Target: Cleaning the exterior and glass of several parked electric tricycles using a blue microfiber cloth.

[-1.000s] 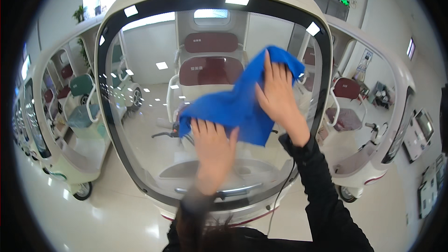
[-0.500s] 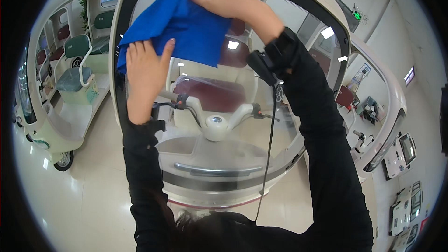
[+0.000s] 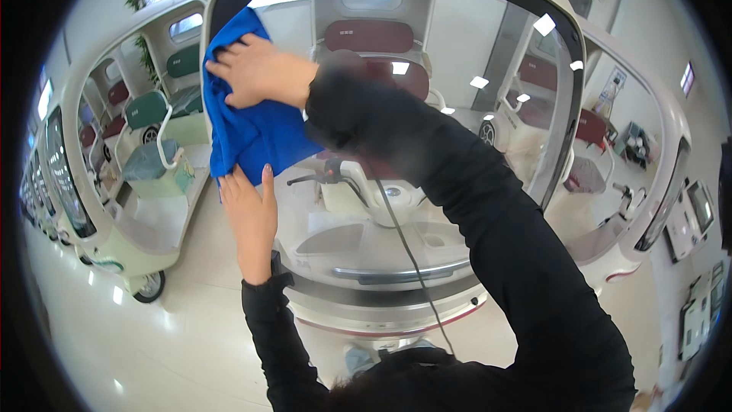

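A blue cloth [image 3: 263, 133] lies against the upper left of a small vehicle's windshield [image 3: 465, 46], partly bunched and creased along the black left border. My right hand [image 3: 259, 72] presses on its upper part, palm toward the glass and fingers spread. That arm reaches across from the right, and its sleeve hides part of the glass. At the cloth's lower edge rests my left hand [image 3: 252, 210], fingers stretched upward and thumb apart. Whether its fingertips pinch the fabric, I cannot make out.
Through the glass show handlebars [image 3: 389, 197] and dark red seats [image 3: 370, 37]. A silver strip [image 3: 404, 273] crosses the vehicle's front. A dark cable [image 3: 415, 259] hangs before it. Similar vehicles stand left, with green seats [image 3: 149, 111], and right [image 3: 671, 160], over a shiny tiled floor [image 3: 152, 358].
My right hand has swept left and down from the top middle, carrying the cloth toward the left border. My left hand stays by the cloth's lower edge. The view has shifted slightly.
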`<state>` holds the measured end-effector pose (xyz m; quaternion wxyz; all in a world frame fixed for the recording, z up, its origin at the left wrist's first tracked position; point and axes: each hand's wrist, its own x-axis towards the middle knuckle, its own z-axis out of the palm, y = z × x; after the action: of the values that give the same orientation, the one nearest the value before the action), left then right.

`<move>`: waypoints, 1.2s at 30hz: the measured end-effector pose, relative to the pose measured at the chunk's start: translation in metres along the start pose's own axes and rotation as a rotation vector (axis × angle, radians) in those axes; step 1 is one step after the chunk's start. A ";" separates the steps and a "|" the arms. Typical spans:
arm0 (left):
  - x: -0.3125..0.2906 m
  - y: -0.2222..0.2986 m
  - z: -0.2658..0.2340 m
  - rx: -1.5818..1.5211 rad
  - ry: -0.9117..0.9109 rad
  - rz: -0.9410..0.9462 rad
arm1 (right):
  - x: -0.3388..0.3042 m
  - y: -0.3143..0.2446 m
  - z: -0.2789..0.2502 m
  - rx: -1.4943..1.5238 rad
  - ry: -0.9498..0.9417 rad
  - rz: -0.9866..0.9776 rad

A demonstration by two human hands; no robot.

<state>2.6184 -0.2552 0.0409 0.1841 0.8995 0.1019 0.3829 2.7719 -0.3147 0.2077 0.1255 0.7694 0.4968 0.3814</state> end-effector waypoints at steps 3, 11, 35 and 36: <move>0.006 0.014 -0.012 -0.226 -0.039 0.029 | -0.017 0.002 -0.001 0.020 0.062 -0.021; 0.032 0.112 0.001 -0.196 0.041 0.226 | -0.116 0.104 -0.049 -0.138 0.277 0.198; -0.088 0.403 0.096 -0.070 0.094 0.732 | -0.494 0.243 -0.122 0.162 0.242 0.811; -0.094 0.402 0.095 -0.107 0.021 0.735 | -0.498 0.240 -0.118 0.160 0.240 0.793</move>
<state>2.6401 -0.6760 0.0833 0.0800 0.8611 -0.2462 0.4376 2.7416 -0.8790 0.1948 -0.1497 0.8585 0.2015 0.4473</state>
